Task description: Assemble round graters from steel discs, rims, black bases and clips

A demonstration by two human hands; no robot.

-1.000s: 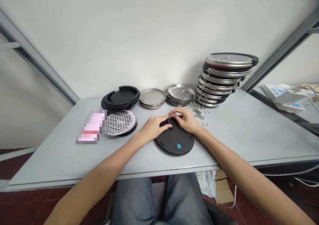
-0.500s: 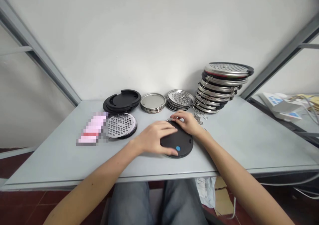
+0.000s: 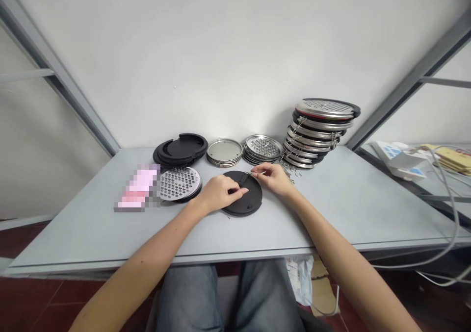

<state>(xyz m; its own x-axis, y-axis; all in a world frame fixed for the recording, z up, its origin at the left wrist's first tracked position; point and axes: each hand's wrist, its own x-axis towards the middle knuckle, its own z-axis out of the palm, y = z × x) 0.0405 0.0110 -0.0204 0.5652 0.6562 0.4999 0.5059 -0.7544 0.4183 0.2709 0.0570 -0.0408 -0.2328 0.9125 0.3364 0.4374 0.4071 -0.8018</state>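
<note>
A round black disc (image 3: 245,203) lies flat on the table in front of me, a dark strip near its far edge. My left hand (image 3: 220,193) grips the disc at its left side, the thumb pressing across its top. At the far right edge of the disc, my right hand (image 3: 274,179) pinches a small metal clasp (image 3: 250,173), partly hidden by the fingertips. Behind that hand lie several loose metal rings and clasps (image 3: 297,173).
Perforated grater discs (image 3: 176,184) sit at left, beside a blurred pink item (image 3: 140,187). Behind are black rims (image 3: 182,145), plain metal discs (image 3: 225,150), more grater discs (image 3: 263,148) and a tall clasped stack (image 3: 318,133). Cables (image 3: 447,243) hang at right.
The black disc has shifted left and turned; its blue dot no longer shows. My left hand has gone from spread over it to closed on its left side.
</note>
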